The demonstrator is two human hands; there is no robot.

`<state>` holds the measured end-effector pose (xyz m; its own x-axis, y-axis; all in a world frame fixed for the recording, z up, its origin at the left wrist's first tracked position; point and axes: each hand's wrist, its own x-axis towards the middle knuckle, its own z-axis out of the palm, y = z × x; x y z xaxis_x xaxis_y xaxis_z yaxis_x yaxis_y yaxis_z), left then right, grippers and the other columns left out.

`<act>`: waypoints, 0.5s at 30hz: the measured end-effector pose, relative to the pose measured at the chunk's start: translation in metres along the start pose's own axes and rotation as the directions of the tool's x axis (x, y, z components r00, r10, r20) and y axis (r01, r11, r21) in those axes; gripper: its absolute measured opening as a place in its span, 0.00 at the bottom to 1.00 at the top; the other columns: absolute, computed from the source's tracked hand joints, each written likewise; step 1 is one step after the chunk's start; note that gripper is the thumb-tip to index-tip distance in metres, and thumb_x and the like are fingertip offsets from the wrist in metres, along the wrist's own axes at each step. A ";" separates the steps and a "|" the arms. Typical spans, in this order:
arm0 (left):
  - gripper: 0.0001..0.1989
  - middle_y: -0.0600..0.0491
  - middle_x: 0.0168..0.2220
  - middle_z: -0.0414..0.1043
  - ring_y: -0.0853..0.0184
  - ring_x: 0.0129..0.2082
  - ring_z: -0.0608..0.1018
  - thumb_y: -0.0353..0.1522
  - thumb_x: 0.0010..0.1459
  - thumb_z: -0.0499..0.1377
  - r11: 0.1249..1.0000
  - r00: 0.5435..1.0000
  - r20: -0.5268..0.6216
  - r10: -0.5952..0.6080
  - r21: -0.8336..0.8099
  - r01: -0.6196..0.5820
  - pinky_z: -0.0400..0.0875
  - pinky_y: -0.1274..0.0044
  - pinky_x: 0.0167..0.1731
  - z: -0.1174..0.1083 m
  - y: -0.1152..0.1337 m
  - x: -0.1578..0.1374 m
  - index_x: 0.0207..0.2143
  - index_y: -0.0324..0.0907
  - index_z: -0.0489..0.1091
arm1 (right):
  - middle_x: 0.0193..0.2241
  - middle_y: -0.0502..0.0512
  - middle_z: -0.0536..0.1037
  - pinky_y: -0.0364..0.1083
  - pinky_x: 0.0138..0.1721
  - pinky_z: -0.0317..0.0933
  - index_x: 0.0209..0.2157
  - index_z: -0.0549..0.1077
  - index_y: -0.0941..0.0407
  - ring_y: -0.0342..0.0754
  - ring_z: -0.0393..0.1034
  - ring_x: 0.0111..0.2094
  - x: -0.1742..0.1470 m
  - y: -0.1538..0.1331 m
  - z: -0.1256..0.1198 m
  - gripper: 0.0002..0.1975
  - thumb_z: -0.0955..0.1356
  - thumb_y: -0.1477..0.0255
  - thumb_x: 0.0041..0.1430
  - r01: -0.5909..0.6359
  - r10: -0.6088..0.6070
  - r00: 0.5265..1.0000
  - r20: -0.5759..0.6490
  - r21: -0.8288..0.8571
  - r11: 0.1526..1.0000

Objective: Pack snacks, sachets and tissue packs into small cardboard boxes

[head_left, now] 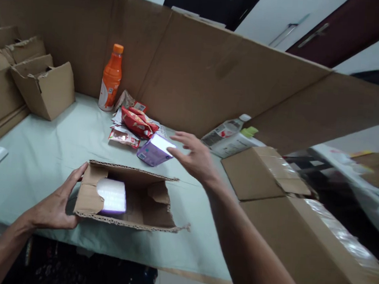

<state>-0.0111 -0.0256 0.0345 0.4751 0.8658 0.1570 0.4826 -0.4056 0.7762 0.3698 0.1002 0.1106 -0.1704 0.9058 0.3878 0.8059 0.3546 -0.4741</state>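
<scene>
An open cardboard box (151, 224) with torn edges lies near the front of the table. My left hand (57, 202) grips its left end, fingers at the far corner and thumb at the near one. Inside the box, at the left, sits a white pack with a purple lower edge (114, 196), partly covered by a torn flap. Beyond the box stands a purple-and-white pack (156, 150), seemingly tissues. My right hand (193, 155) is over its right side with fingers apart; whether the thumb touches it I cannot tell.
Behind the purple pack lie red snack packets (139, 122) and an orange bottle (111, 78) stands. Two bottles (230, 136) lean at the back right. Cardboard boxes (265, 173) line the right, others (47, 88) the left. A cardboard wall (213, 74) closes the back.
</scene>
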 end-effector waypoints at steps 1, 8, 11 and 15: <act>0.61 0.47 0.77 0.38 0.40 0.74 0.52 0.27 0.51 0.65 1.000 1.000 -0.003 0.009 -0.004 -0.009 0.54 0.47 0.69 0.000 -0.001 0.000 0.75 0.60 0.27 | 0.48 0.59 0.84 0.56 0.47 0.73 0.44 0.82 0.52 0.58 0.78 0.51 -0.011 -0.013 -0.015 0.12 0.71 0.64 0.62 0.072 -0.072 0.997 -0.001 0.069 0.995; 0.63 0.42 0.76 0.42 0.41 0.73 0.56 0.27 0.48 0.66 0.999 1.000 -0.008 0.024 -0.042 -0.024 0.57 0.48 0.69 0.005 0.001 0.006 0.75 0.54 0.28 | 0.58 0.62 0.78 0.52 0.52 0.72 0.65 0.69 0.52 0.56 0.76 0.54 -0.054 -0.107 -0.016 0.30 0.72 0.72 0.62 0.292 -0.413 0.635 0.652 0.292 0.911; 0.64 0.41 0.76 0.41 0.42 0.73 0.56 0.28 0.47 0.67 0.999 1.000 0.003 0.006 -0.048 -0.006 0.56 0.50 0.69 0.005 0.000 0.004 0.75 0.52 0.29 | 0.61 0.67 0.75 0.57 0.55 0.70 0.70 0.62 0.55 0.61 0.73 0.57 -0.050 -0.123 0.024 0.40 0.73 0.73 0.58 0.303 -0.336 0.545 0.768 0.193 0.933; 0.63 0.42 0.76 0.41 0.40 0.73 0.57 0.30 0.48 0.68 0.999 1.000 -0.004 -0.001 -0.051 0.001 0.59 0.50 0.68 0.004 -0.007 0.001 0.75 0.53 0.30 | 0.56 0.64 0.78 0.56 0.52 0.70 0.66 0.66 0.56 0.57 0.75 0.52 -0.051 -0.118 0.022 0.34 0.69 0.76 0.57 0.288 -0.377 0.625 0.683 0.247 0.925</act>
<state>-0.0112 -0.0231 0.0274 0.4712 0.8677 0.1584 0.4455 -0.3892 0.8063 0.2713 0.0176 0.1293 -0.7978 0.5910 -0.1191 0.5566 0.6461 -0.5222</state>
